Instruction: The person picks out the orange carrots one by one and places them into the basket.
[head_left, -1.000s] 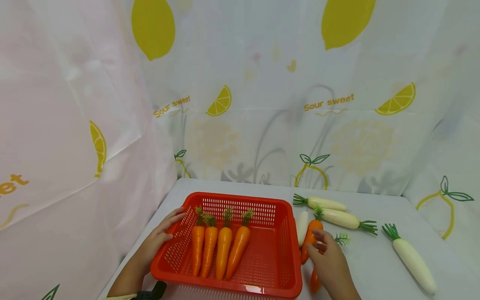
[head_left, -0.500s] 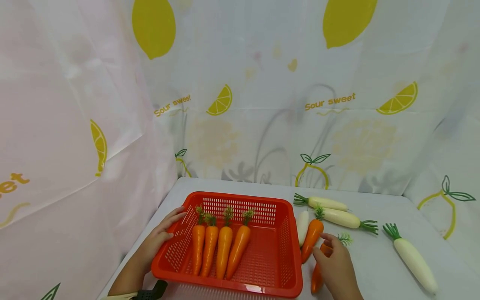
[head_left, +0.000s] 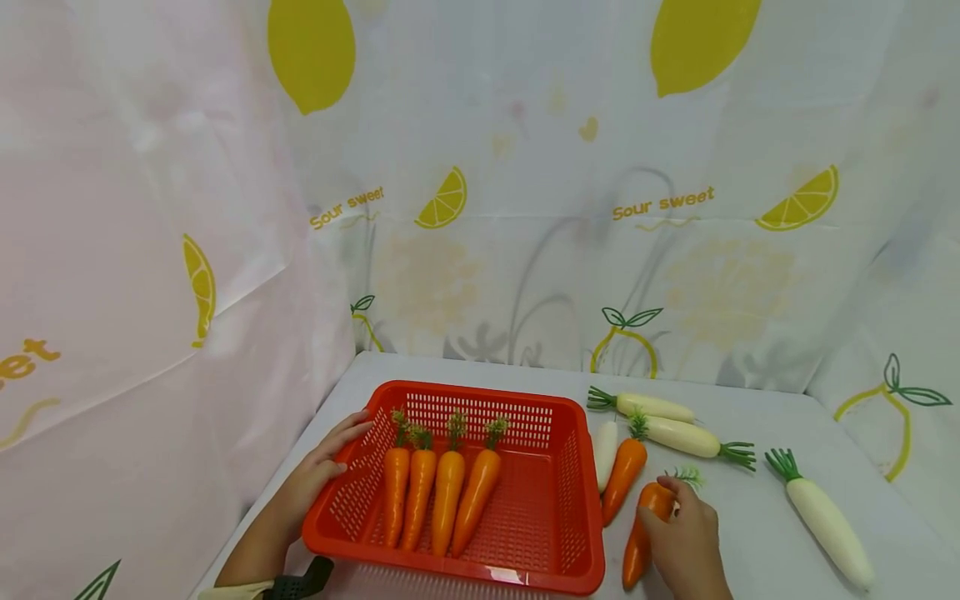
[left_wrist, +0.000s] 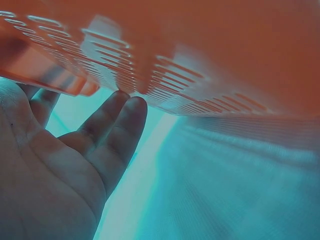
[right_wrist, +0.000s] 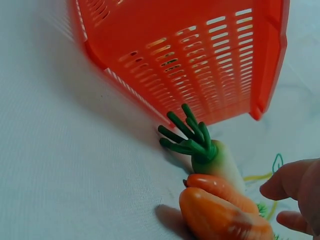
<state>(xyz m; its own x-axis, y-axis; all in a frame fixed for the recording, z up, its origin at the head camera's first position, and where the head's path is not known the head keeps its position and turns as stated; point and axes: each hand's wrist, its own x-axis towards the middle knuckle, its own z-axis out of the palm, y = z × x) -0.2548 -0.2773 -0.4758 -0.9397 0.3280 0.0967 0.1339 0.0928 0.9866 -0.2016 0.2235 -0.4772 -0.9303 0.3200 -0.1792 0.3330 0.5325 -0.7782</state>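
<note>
My left hand (head_left: 322, 471) rests at the left side of a red slotted basket (head_left: 450, 577). In the left wrist view its extended fingers (left_wrist: 125, 132) reach up to the basket wall. Four-like rows aside, several orange carrots (head_left: 448, 496) lie side by side inside, leafy ends toward the back. My right hand (head_left: 686, 533) is bent over a loose carrot (head_left: 637, 552) on the table, thumb and forefinger on either side of its thick end. In the right wrist view, a gap shows between its fingers and that carrot (right_wrist: 215, 215). Another carrot (head_left: 624, 479) lies between this one and the basket.
A white radish (head_left: 605, 454) lies against the basket's right side. Two more radishes, one behind (head_left: 656, 407) and one in front (head_left: 682, 436), lie at the back right. A further radish (head_left: 828, 529) lies far right. Printed cloth (head_left: 487, 275) hangs behind the white table (head_left: 765, 546).
My right hand has moved slightly right and down, from between the two loose carrots to over the nearer one, whose thick end now shows more. The left hand and basket stay put.
</note>
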